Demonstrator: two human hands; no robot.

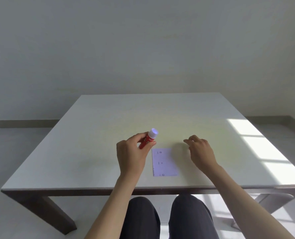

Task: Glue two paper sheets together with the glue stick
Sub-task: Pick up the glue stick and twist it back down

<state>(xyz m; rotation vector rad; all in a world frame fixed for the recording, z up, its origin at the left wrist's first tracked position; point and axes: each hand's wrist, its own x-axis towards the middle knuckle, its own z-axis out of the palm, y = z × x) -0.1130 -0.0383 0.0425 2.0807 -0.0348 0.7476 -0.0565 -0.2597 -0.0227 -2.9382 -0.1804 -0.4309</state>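
1 paper sheet (164, 162) visible flat on table (91, 135) near front edge; second not discernible. Left hand (132, 155) wrapped round red glue stick (147, 139), white end up. Right hand (201, 151) loosely open, empty, beside sheet. Paper likely thin, floppy, slides easily: pin corner, lift by edge. Stick light, rigid: grip barrel.

table (108, 118): square, pale top, dark wooden frame and legs; a patch of window light falls on its surface well beyond the right hand (201, 151), toward the right edge.

paper sheet (164, 162): one small white rectangle lying flat on the top, near the front edge, between the two hands, just beside and below the left hand (131, 152). faint small marks run down its left side; that edge looks ragged near the lower corner. whether a second sheet lies under it cannot be told.
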